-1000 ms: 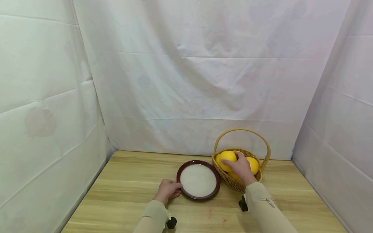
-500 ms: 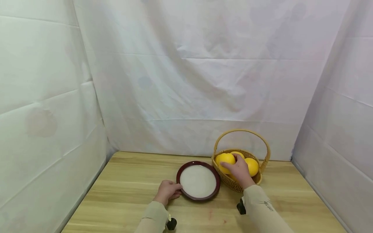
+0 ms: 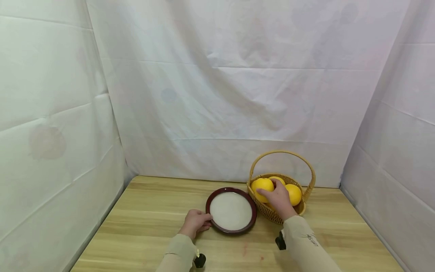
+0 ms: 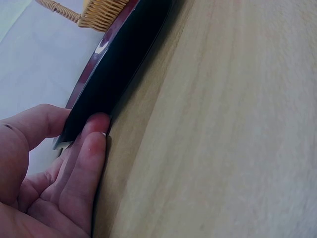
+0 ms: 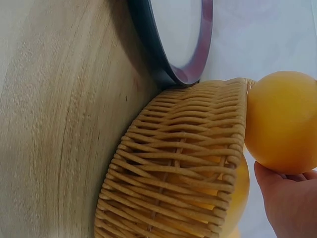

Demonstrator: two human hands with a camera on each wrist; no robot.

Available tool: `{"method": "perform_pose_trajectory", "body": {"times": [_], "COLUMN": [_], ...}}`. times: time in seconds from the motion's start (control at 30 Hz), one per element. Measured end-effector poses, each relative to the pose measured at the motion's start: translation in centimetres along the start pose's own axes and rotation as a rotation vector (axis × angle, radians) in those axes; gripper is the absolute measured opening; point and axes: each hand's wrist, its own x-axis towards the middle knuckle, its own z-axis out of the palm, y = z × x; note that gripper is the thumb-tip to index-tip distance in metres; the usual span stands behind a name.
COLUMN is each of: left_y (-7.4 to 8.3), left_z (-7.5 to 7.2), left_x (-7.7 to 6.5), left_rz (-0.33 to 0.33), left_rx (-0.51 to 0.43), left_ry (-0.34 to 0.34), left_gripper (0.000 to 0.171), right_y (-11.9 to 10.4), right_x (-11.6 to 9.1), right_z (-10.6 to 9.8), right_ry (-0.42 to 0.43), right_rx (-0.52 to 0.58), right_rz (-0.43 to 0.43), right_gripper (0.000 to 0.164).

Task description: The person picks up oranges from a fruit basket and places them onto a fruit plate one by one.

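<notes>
My left hand (image 3: 196,222) pinches the near-left rim of a round plate (image 3: 254,211) with a dark red border and a white middle. In the left wrist view the thumb lies on the upper side of the rim (image 4: 91,67), and fingers (image 4: 89,153) reach under it. My right hand (image 3: 281,198) grips a yellow-orange orange (image 3: 263,189) at the left side of a wicker basket (image 3: 268,213). In the right wrist view this orange (image 5: 285,121) sits up at the basket's rim, with the thumb against its underside.
Several more oranges (image 3: 293,194) lie in the basket, whose tall handle (image 3: 280,152) arches over them. The plate stands right beside the basket on the wooden table (image 3: 153,211). White cloth (image 3: 217,105) hangs behind and on both sides.
My right hand has shifted slightly left and toward me with the orange, uncovering more of the oranges behind. The left hand and plate have stayed put.
</notes>
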Motion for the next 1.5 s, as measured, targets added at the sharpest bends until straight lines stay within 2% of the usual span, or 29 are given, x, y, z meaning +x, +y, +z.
{"method": "perform_pose_trajectory", "body": {"times": [0.4, 0.87, 1.5], "left_y": [0.0, 0.0, 0.1], "left_z": [0.2, 0.4, 0.6], "left_x": [-0.1, -0.1, -0.2], "left_rz": [0.009, 0.012, 0.007], "left_rx": [-0.009, -0.020, -0.020], "left_ry": [-0.007, -0.010, -0.014], "left_gripper": [0.031, 0.037, 0.027], "right_y": [-0.2, -0.3, -0.8], "right_x": [-0.2, -0.1, -0.5], "right_z": [0.3, 1.1, 1.9], "right_ry": [-0.007, 0.006, 0.014], "right_rx": [0.035, 0.036, 0.036], "right_rz": [-0.001, -0.026, -0.040], "right_gripper": [0.095, 0.090, 0.088]}}
